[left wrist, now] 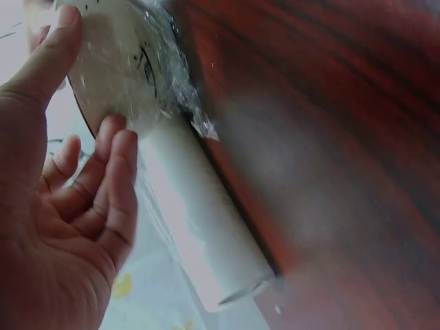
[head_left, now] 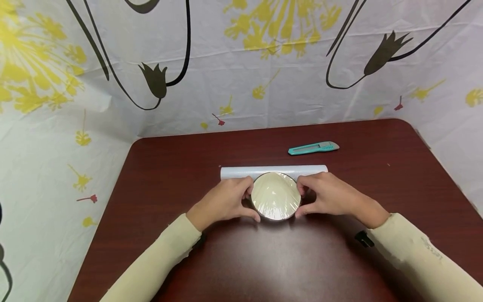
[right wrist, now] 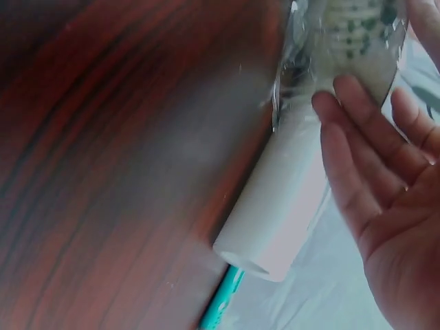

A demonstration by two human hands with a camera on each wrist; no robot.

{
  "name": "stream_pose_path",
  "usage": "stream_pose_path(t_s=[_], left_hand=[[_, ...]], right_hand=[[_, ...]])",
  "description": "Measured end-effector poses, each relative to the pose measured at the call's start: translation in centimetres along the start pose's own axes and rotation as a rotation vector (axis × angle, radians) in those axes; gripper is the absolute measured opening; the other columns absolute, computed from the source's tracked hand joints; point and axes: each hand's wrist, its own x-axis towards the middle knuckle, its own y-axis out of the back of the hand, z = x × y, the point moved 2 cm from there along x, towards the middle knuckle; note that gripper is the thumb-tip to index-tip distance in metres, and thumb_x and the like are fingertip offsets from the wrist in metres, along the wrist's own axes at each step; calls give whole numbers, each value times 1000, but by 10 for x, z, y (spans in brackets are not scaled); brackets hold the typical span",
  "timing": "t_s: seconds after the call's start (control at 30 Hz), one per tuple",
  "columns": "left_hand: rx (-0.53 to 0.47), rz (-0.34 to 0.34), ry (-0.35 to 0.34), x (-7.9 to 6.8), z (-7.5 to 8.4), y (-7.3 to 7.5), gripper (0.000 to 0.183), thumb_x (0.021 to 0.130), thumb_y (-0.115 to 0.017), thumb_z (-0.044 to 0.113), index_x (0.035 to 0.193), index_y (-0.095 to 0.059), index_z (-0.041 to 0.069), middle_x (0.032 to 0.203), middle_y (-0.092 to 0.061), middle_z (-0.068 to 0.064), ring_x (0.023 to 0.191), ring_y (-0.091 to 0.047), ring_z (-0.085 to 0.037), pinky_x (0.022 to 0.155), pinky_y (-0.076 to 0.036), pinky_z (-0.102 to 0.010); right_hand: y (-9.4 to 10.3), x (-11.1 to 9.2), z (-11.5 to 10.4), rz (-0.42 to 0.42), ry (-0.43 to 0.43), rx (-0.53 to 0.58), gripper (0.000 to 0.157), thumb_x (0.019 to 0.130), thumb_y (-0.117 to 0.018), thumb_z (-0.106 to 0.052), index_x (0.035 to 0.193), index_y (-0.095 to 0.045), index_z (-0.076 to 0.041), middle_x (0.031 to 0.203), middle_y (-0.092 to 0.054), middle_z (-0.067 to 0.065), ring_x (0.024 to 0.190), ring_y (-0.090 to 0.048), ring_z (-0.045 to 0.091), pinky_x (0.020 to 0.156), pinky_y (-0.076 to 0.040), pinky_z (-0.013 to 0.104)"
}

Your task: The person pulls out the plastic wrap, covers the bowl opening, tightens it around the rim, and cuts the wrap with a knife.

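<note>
A round bowl (head_left: 276,195) with clear plastic wrap stretched over its top stands on the table between both hands. My left hand (head_left: 228,199) holds its left side, thumb near the front rim and fingers against the wall. On the opposite side my right hand (head_left: 329,194) grips it in a mirrored way. Crumpled wrap (left wrist: 180,89) clings around the bowl's outer wall in the left wrist view, where dark markings show through. Just behind the bowl lies a white roll (head_left: 241,171), its middle partly hidden by the bowl.
A teal box cutter (head_left: 313,148) rests behind the roll, toward the right. The dark red wood table (head_left: 181,159) meets a patterned cloth (head_left: 241,84) at its back and sides. Below the right sleeve a small black object (head_left: 364,239) shows.
</note>
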Motion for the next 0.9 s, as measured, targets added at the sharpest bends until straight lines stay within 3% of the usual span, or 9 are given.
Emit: stream_pose_path(t_s=[0.27, 0.67, 0.77, 0.9], left_hand=[[120, 39, -23, 1, 8, -2, 73, 71, -100, 63, 96, -54, 12, 75, -51, 9, 65, -48, -8, 57, -44, -21], [17, 68, -6, 1, 10, -1, 72, 67, -105, 52, 94, -54, 9, 69, -47, 8, 61, -42, -7, 53, -39, -20], [9, 47, 25, -1, 11, 0, 73, 67, -105, 54, 98, -54, 10, 70, -51, 7, 62, -44, -7, 55, -41, -22], [-62, -6, 150, -9, 13, 4, 68, 76, -100, 55, 105, -56, 13, 82, -62, 5, 68, -54, -5, 63, -50, -24]], right_hand=[[-7, 1, -14, 54, 11, -173, 67, 67, -99, -65, 83, -49, -24, 73, -37, -21, 61, -34, 0, 52, -33, 24], [-7, 3, -11, 47, -32, -65, 66, 64, -106, -52, 83, -50, -23, 69, -39, -19, 63, -36, 0, 55, -36, 24], [-4, 2, -10, 35, -41, -44, 64, 65, -105, -52, 83, -52, -22, 69, -44, -18, 63, -38, 0, 55, -38, 25], [13, 0, -5, 60, -39, -41, 53, 73, -103, -48, 86, -57, -23, 73, -54, -17, 63, -44, -1, 58, -43, 25]])
